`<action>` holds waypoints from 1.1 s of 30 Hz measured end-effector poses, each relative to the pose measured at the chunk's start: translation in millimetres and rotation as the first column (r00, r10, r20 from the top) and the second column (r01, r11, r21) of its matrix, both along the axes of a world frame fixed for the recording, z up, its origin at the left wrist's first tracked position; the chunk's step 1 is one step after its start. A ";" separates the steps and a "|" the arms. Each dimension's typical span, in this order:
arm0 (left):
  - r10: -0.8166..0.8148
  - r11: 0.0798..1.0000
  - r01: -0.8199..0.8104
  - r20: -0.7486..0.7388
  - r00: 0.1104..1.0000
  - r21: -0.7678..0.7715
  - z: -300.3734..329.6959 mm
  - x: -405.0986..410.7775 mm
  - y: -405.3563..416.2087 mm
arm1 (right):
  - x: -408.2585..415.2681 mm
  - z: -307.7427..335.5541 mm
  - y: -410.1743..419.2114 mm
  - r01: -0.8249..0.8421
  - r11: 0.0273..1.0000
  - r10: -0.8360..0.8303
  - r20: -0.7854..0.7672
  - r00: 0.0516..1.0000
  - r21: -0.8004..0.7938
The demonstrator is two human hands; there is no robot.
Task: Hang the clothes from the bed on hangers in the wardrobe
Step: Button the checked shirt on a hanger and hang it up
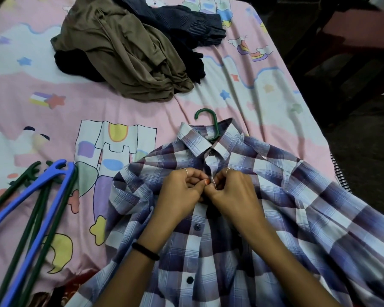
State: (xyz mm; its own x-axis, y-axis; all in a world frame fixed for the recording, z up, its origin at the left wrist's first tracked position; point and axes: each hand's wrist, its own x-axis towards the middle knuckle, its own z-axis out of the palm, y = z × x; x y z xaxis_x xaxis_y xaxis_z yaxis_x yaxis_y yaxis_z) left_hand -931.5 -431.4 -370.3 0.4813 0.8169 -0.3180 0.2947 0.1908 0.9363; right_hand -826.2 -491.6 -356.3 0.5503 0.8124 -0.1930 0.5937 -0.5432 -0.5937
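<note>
A blue, purple and white plaid shirt (286,207) lies front-up on the bed, spread across the lower right. A green hanger (210,122) sits inside it, its hook poking out past the collar. My left hand (182,191) and my right hand (231,191) meet at the upper chest, each pinching one edge of the button placket just below the collar. Lower buttons on the shirt front are visible. The wardrobe is out of view.
A heap of clothes lies at the far end of the bed: a brown garment (124,52) over dark ones (182,23). A blue hanger (38,202) and several green hangers (24,240) lie at the left. The bed's right edge (319,134) drops to a dark floor.
</note>
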 end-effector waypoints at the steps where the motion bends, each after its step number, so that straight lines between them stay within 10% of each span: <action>1: -0.002 1.000 0.002 0.009 1.000 -0.015 -0.5 -0.2 0.6 | 0.1 -0.6 -0.1 0.015 1.000 -0.015 -0.030 0.999 0.011; 22: 0.191 0.972 -0.151 0.230 0.954 -0.181 1.5 1.6 -4.7 | -7.1 -9.5 -10.7 0.321 0.900 -0.206 -0.362 0.909 0.295; 33: 0.204 0.978 -0.209 0.201 0.958 0.002 -3.1 5.6 -6.6 | -8.2 -12.5 -10.1 0.334 0.891 -0.187 -0.424 0.886 0.306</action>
State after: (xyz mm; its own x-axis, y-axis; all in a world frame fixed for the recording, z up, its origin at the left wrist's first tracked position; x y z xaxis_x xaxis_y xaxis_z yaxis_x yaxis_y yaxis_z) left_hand -925.9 -438.0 -373.3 0.3530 0.9111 -0.2129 0.0593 0.2054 0.9769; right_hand -834.4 -501.6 -368.8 0.6975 0.7009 -0.1492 0.1544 -0.3504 -0.9238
